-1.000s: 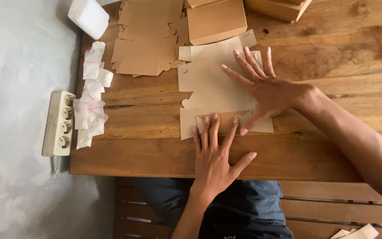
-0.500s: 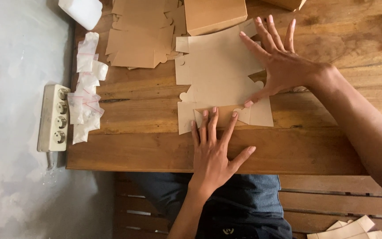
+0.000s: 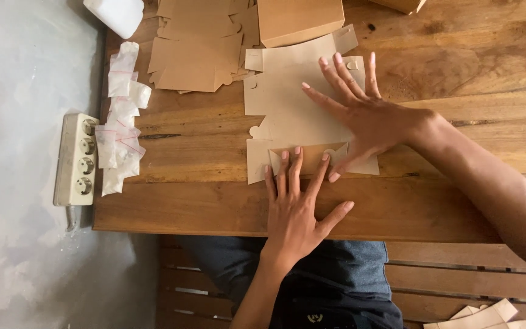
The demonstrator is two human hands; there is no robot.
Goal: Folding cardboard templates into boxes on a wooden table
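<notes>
The left hand (image 3: pixel 296 213) lies flat near the table's (image 3: pixel 202 207) near edge, palm down, fingers straight and slightly spread, thumb out to the side. Its fingertips press on the folded flap at the near end of a flat, die-cut cardboard box blank (image 3: pixel 293 109); it grips nothing. The blank lies unfolded on the middle of the wooden table, running from near the front edge toward the far edge. The right hand (image 3: pixel 366 119) rests on the blank just beyond, palm down with all fingers fanned wide and flat, its thumb reaching down to the same folded flap beside the left fingertips; it too only presses and holds nothing.

Toward the left edge of the table a loose row of small clear plastic bags (image 3: pixel 120 116) lies, and a white power strip (image 3: pixel 77 158) sits just off that edge. At the far edge, a stack of flat cardboard blanks (image 3: pixel 196 49) lies left of an assembled cardboard box (image 3: pixel 299 18). A white container (image 3: pixel 117 13) stands at the far left corner.
</notes>
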